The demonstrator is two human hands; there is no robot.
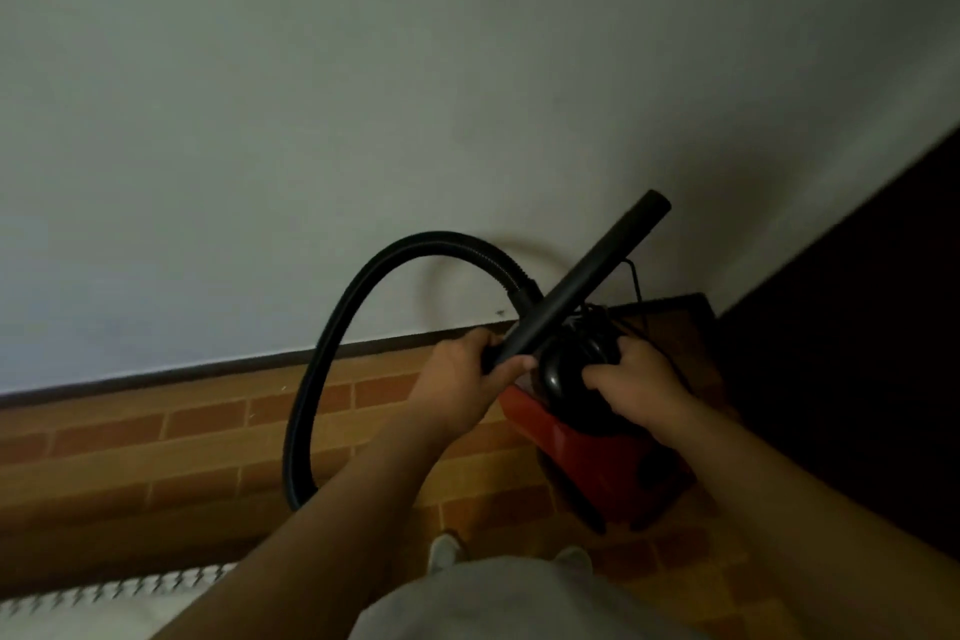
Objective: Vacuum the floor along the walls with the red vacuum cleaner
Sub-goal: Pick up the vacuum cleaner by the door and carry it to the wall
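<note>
The black wand [582,281] is gripped by the left hand [457,379] near its lower end. The black top of the red vacuum cleaner [608,452] is grasped by the right hand [636,387], near the wall [311,94].

This looks like a dim room in a home. A plain white wall [363,68] meets a dark skirting board [208,372] above a floor [156,447] of brick-patterned orange-brown tiles. A tall dark panel [857,327], door or furniture, stands at the right. A white cloth [104,598] with a zigzag edge lies near left. A small household red vacuum cleaner [597,457] sits in the far right corner.
</note>
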